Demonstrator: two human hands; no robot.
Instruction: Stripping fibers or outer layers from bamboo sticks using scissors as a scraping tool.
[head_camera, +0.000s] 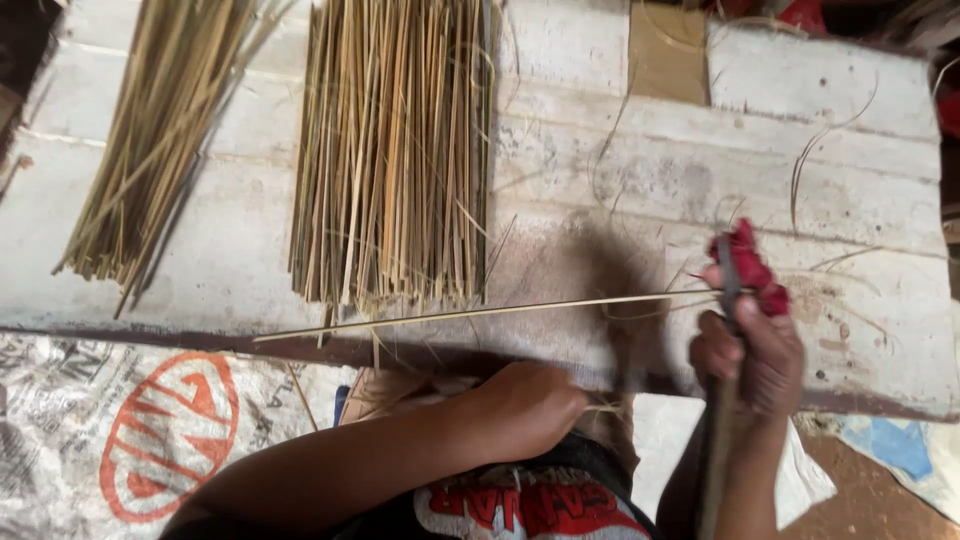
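My right hand (752, 352) grips a dark knife blade (728, 285) upright, with red cloth (748, 265) wrapped on a finger. A thin bamboo strip (480, 313) runs leftward from the blade across the edge of the pale wooden board (700, 170). Below the board's front edge, my left hand (530, 405) is closed on thin pale strands. Two bundles of split bamboo sticks lie on the board, a large one (395, 150) at centre and a smaller one (165, 120) at the left.
A flat cardboard piece (668, 52) lies at the board's far edge. Loose fibres curl over the board at right. A printed woven sack (150, 430) covers the ground at lower left. Blue plastic (900, 445) shows at lower right.
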